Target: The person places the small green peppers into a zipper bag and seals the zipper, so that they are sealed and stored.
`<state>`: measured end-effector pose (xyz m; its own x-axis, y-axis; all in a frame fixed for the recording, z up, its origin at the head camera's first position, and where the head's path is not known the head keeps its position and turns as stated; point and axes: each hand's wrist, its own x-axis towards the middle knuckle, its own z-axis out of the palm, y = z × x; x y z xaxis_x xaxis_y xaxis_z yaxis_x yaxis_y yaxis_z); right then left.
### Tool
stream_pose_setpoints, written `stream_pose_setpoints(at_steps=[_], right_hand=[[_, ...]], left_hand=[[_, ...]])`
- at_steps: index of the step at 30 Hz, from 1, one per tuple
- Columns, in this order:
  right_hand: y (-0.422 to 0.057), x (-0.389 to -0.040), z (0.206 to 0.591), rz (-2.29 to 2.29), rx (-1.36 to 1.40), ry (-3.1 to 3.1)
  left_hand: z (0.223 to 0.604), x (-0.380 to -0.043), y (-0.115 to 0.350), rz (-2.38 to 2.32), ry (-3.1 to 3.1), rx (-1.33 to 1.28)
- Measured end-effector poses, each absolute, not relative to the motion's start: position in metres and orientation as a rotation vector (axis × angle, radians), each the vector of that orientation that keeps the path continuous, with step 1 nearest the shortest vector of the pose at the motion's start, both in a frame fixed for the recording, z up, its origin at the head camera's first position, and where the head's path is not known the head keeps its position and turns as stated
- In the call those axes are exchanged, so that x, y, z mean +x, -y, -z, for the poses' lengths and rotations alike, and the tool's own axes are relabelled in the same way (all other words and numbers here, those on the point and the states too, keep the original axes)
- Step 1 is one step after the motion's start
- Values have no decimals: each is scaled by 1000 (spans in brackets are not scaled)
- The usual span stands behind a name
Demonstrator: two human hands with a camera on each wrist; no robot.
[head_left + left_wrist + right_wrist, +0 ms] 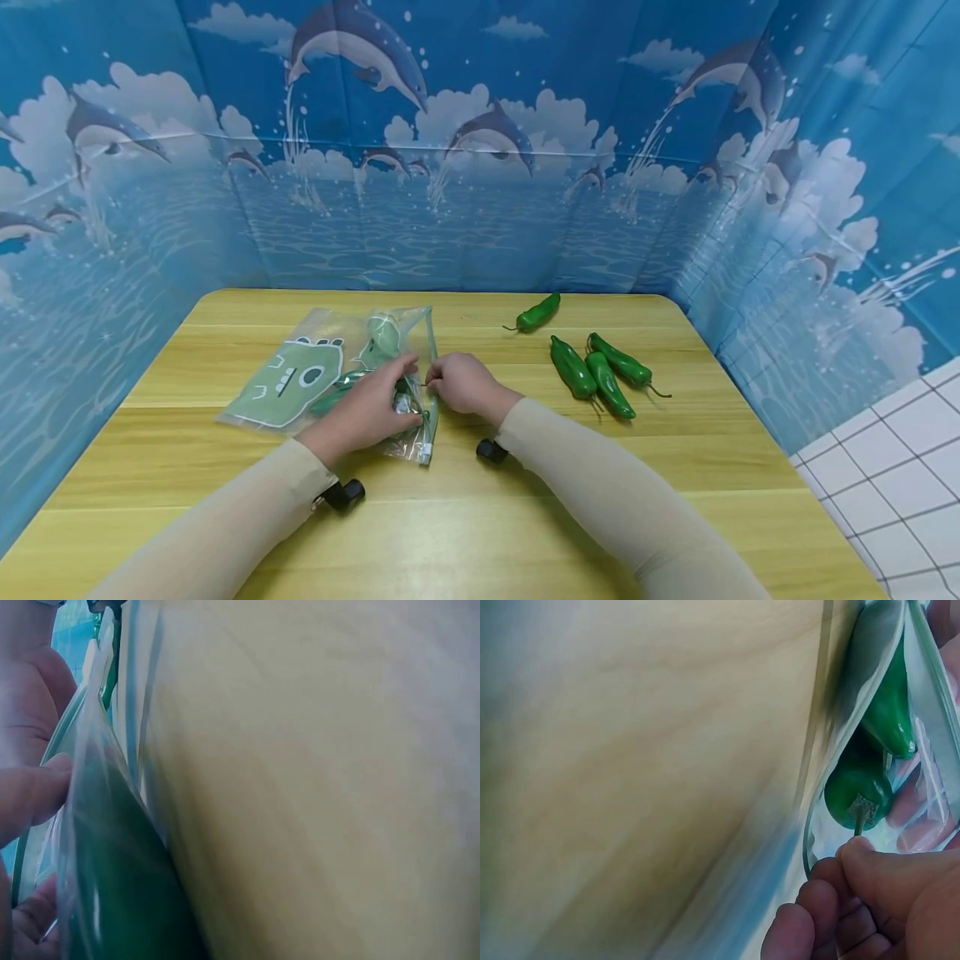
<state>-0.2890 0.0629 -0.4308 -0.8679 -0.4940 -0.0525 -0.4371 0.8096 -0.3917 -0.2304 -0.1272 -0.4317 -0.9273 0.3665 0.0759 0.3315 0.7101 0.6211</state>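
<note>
A clear zip bag [288, 385] with a green cartoon face lies flat on the table, its mouth toward the right. My left hand [363, 410] holds the bag near its mouth, thumb and fingers spread around the plastic edge. At the opening, my right hand [467, 385] pinches the thin stem of a green pepper [857, 786] between thumb and forefinger. That pepper sits just within the bag's mouth, and another green pepper [891, 712] lies beside it inside. In the left wrist view, a dark green shape shows through the plastic [120, 870].
To the right on the wooden table [465, 533] lie several loose green peppers: one pepper [538, 314] near the back edge, and a cluster including a wide pepper [572, 367]. A blue dolphin-print curtain [480, 208] surrounds the back and sides.
</note>
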Motion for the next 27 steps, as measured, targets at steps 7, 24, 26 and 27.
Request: stream_pose_setpoints(at_steps=[7, 24, 26, 27], right_hand=[[-60, -293, 433, 566, -730, -2854], [-63, -293, 433, 574, -718, -2831], [-64, -293, 433, 587, -702, -2830], [-65, -293, 433, 588, -694, -2832]], left_hand=[[434, -230, 127, -1021, -2873, 572], [440, -232, 125, -1040, -2879, 535], [441, -232, 125, -1044, -2882, 525], [441, -232, 124, -1048, -2882, 520]])
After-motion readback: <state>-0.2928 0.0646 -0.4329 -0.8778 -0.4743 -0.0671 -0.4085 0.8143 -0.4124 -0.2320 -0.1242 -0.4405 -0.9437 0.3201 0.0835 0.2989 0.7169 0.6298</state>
